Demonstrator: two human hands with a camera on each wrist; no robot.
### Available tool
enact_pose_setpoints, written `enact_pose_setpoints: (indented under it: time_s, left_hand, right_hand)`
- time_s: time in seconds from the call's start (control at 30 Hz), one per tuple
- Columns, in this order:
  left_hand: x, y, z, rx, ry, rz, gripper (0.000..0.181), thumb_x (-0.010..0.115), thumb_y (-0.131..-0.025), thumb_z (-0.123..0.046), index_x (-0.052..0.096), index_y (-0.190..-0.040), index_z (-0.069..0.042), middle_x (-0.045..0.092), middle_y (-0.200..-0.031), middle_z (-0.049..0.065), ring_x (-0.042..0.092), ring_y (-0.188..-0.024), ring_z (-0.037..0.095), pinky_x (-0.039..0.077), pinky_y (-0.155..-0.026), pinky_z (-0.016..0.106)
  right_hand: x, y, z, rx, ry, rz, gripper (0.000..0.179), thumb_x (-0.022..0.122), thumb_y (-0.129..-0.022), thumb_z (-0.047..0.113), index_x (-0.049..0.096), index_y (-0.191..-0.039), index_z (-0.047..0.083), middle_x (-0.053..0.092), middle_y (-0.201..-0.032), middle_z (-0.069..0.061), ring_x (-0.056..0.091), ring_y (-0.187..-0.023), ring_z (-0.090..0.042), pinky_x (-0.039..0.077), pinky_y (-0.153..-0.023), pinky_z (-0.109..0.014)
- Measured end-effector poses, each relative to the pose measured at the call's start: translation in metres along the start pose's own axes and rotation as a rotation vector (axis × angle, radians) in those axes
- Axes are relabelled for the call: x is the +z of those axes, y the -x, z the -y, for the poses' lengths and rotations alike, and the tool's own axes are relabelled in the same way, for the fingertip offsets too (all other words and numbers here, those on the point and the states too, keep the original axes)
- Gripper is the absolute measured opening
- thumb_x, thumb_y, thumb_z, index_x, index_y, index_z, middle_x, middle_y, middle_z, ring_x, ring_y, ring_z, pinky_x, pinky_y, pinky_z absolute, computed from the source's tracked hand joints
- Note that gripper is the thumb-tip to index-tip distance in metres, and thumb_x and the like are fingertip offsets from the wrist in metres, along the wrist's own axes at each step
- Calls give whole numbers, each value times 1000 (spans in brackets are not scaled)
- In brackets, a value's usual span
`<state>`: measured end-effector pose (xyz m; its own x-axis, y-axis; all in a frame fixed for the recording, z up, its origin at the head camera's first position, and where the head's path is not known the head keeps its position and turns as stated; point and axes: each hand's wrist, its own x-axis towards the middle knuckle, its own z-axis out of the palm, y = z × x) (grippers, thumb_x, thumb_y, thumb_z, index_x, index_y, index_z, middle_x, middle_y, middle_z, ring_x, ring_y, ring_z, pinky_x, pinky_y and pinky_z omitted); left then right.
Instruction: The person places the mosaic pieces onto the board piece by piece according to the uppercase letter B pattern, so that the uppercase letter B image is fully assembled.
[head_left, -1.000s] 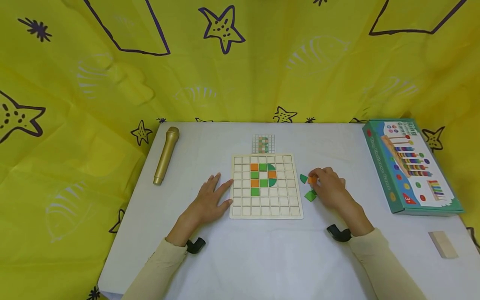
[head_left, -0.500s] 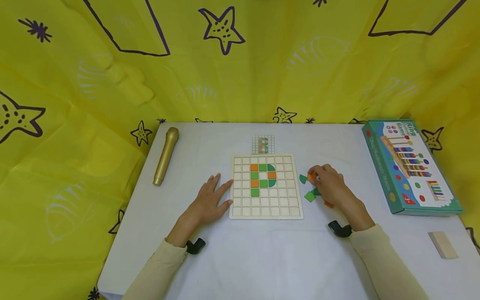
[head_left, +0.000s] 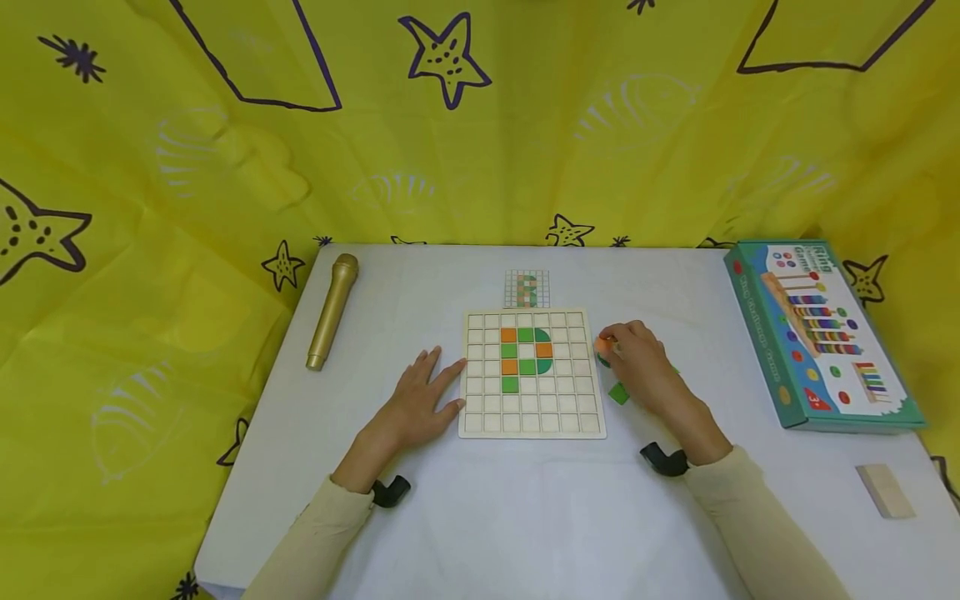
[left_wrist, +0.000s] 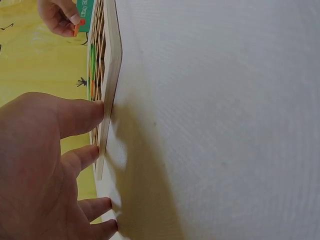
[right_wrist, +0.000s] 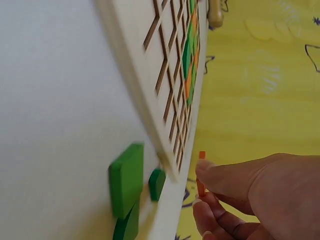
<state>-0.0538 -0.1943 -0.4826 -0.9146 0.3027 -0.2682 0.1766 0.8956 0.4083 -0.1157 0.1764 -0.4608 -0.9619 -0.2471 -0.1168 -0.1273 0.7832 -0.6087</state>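
Head view, orange tile: the orange tile sits at the fingertips of the right hand, just beside the right edge of the grid board.
Head view, left hand: the left hand lies with fingers spread at the board's left edge, holding nothing.
Head view, desk: a gold microphone lies near the far left corner of the desk, a game box at the far right corner, a wooden block by the right edge; a pattern card lies just beyond the board's far edge.
Head view, hidden: the right hand covers much of the loose pieces; a green square shows beside its wrist side.
Left wrist view, board edge: thumb and one finger touch the board's side, which the head view leaves unclear; the box is cut to a fragment.
Right wrist view, pinch: thumb and fingers hold the tile edge-on, its face hard to make out.
Right wrist view, loose pieces: a dark green piece lies by the board's corner; another, partly hidden, is beside the green square.
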Motion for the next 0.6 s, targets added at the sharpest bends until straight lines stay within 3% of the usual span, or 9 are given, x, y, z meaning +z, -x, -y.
enact_pose_setpoints:
  time_s: [0.3, 0.6]
  left_hand:
    - [0, 1, 0, 5, 0, 2, 65, 51, -107, -46, 34, -167, -27, 10, -177, 19, 5, -163, 43, 12, -131, 60]
    - [-1, 1, -1, 11, 0, -15, 66, 53, -106, -45, 35, -166, -26, 12, -176, 20, 6, -163, 44, 13, -130, 60]
  right_hand:
    - [26, 0, 25, -102, 23, 63, 28, 67, -104, 10, 67, -129, -3, 59, -124, -22, 56, -108, -36, 48, -93, -53]
    - [50, 2, 40, -239, -3, 72, 23, 73, -99, 6, 68, -121, 1, 62, -113, -12, 60, -101, -26, 55, -88, -42]
